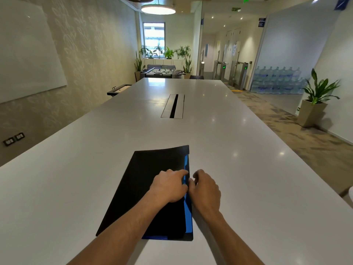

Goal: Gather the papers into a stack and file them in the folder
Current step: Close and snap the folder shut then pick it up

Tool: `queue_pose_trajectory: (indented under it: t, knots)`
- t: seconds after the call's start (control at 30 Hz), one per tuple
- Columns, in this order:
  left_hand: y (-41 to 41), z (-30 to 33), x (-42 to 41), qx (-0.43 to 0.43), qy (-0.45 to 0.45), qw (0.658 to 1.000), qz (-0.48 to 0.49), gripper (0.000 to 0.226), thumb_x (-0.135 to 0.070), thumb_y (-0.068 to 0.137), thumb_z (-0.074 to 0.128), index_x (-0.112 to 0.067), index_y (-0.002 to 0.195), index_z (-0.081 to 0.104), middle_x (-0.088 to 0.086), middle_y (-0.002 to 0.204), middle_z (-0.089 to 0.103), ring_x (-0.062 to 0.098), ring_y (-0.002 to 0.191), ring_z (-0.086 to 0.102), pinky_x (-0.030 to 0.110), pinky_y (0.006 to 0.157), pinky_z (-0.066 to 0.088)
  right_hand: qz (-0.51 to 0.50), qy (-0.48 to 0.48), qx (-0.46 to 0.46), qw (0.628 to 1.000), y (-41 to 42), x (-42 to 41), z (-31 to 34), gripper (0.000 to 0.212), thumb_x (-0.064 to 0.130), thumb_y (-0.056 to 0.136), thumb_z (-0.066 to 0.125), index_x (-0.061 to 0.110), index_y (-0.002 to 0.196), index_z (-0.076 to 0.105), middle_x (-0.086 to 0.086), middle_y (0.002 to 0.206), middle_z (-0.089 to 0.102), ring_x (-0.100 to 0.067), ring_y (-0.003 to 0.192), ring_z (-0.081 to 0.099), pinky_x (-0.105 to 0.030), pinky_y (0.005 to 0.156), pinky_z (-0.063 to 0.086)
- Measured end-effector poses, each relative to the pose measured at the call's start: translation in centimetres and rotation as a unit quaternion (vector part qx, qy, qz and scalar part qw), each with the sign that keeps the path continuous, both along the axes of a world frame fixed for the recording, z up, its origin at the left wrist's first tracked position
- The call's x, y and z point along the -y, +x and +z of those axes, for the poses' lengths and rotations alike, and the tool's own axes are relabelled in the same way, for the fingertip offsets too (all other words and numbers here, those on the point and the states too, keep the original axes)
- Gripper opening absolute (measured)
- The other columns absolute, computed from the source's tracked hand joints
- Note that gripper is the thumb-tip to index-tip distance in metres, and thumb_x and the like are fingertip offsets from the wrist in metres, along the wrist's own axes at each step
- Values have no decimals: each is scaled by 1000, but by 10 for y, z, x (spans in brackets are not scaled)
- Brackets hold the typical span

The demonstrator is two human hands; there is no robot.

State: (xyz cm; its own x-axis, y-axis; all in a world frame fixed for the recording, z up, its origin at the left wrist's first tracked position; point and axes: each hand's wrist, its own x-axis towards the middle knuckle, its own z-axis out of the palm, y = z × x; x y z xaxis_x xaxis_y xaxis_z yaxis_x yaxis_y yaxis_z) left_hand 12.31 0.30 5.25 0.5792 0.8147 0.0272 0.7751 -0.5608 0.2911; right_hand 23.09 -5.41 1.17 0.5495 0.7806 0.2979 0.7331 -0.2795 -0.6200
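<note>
Both hands press the closed folder, lengthwise away.

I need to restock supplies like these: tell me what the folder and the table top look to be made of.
Folder: probably thin flexible plastic or coated card, matte black outside, glossy blue showing along its right edge; its far corner curls up. Table: hard, smooth, pale grey, semi-gloss, mirroring the ceiling lights; laminate or solid surface, I cannot tell which.

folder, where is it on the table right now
In the head view the black folder lies flat on the white table, at its near end, directly ahead. The left hand rests on its cover; the right hand is at its right edge.
</note>
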Motion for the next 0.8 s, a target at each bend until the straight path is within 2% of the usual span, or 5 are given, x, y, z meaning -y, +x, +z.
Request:
queue_pose_trajectory:
  t: [0.13,0.27,0.37,0.53,0.8]
  knots:
    - [-3,-19,4,-50,105,993,-13,50,-61,87,48,-31,127,50,-4,99,67,11,77,61,27,68,48,-13,23,-36,999,9,4,-11,26,24,90,62,23,113,50,1,106,59,-6,69,54,-10,58,37]
    - [-16,-38,-5,15,114,993,-11,35,-60,84,54,-32,102,64,-11,90,64,7,83,58,25,73,45,56,35,-77,995,8,7,-19,44,20,91,61,25,131,44,1,128,55,-14,109,58,-24,87,46]
    - [-32,-49,-17,103,69,992,-39,33,-48,85,62,-32,114,62,-13,104,63,1,96,54,28,89,47,110,31,6,993,6,6,-23,32,27,92,57,27,124,51,5,122,61,-12,111,56,-18,89,40]
    - [-39,-62,-17,159,39,983,-79,57,-43,91,55,-31,144,36,-10,133,49,4,118,45,27,101,40,138,6,112,984,4,5,-29,33,39,96,47,28,126,57,5,125,63,-12,115,56,-31,101,40]
    - [-37,-71,-18,116,137,978,-105,40,-43,97,42,-29,133,54,-7,138,52,9,127,43,28,107,29,145,-69,172,972,4,4,-36,42,41,100,30,30,136,49,2,140,53,-16,130,44,-34,107,28]
